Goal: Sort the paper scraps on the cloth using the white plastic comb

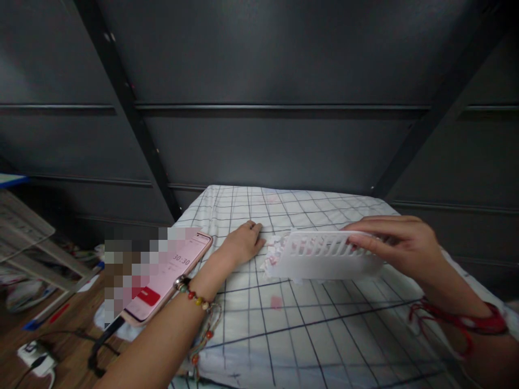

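My right hand (pixel 405 243) grips the edge of a white slotted plastic basket (pixel 332 270), thumb on the near side and fingers behind. The basket is tipped on its side over the checked cloth. Small white and pinkish pieces (pixel 273 256) show at its left end and through its slots; they are too blurred to name. My left hand (pixel 245 242) rests on the cloth just left of these pieces, fingers extended and thumb apart, holding nothing that I can see. A faint pink patch (pixel 276 302) shows on the cloth in front of the basket.
White cloth with dark grid lines (pixel 324 335) covers the table. A phone (pixel 174 275) with a cable stands left of my left forearm, partly pixelated. Dark panels (pixel 263 146) rise behind the table. On the floor at left lies a white power strip (pixel 36 356).
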Action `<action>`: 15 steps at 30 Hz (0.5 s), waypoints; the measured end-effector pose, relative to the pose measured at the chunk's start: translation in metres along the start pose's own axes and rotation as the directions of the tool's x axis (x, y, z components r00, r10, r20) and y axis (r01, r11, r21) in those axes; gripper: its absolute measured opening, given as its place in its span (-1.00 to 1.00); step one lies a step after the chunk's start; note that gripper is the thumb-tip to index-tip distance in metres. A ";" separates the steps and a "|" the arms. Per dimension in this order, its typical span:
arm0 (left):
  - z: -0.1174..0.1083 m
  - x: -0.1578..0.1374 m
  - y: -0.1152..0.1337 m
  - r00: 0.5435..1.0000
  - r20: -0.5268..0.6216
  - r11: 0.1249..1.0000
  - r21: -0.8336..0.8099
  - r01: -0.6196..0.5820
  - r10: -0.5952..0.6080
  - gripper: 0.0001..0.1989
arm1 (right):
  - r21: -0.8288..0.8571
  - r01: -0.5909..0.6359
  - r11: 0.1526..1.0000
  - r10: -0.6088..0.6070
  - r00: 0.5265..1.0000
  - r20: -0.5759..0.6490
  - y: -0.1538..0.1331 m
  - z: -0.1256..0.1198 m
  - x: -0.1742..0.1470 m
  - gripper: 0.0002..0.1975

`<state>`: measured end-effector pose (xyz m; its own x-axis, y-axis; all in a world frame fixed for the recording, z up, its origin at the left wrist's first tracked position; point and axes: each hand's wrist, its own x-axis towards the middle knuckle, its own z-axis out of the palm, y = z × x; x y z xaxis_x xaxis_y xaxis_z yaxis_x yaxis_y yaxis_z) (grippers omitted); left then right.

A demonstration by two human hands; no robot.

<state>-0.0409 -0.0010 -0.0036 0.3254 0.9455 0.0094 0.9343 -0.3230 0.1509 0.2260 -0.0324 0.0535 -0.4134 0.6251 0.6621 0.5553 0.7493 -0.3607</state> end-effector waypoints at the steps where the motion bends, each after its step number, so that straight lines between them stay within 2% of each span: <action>1: 0.001 0.000 0.000 1.000 0.000 1.000 0.000 -0.001 0.001 -0.62 | -0.003 0.010 1.000 -0.009 1.000 0.005 -0.001 0.001 0.001 -0.82; 5: 0.002 0.000 -0.001 1.000 -0.016 1.000 0.003 -0.011 0.011 -0.62 | -0.045 0.015 0.999 -0.014 1.000 0.015 0.005 -0.005 0.000 -0.82; 9: 0.001 -0.001 0.000 1.000 -0.007 1.000 0.012 0.000 0.000 -0.62 | -0.077 -0.034 0.996 0.032 0.999 -0.019 0.012 -0.015 -0.002 -0.79; 12: 0.000 -0.001 0.001 1.000 -0.003 1.000 0.015 0.002 -0.002 -0.61 | -0.055 -0.039 0.998 0.035 0.997 -0.068 0.007 -0.011 -0.002 -0.80; 15: -0.001 -0.002 0.001 1.000 0.007 1.000 0.010 0.003 -0.003 -0.61 | -0.054 0.011 0.998 -0.013 0.999 -0.033 0.000 -0.001 0.000 -0.83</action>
<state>-0.0403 -0.0030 -0.0026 0.3233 0.9463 0.0025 0.9368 -0.3204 0.1407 0.2267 -0.0328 0.0543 -0.3966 0.6082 0.6876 0.5890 0.7431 -0.3176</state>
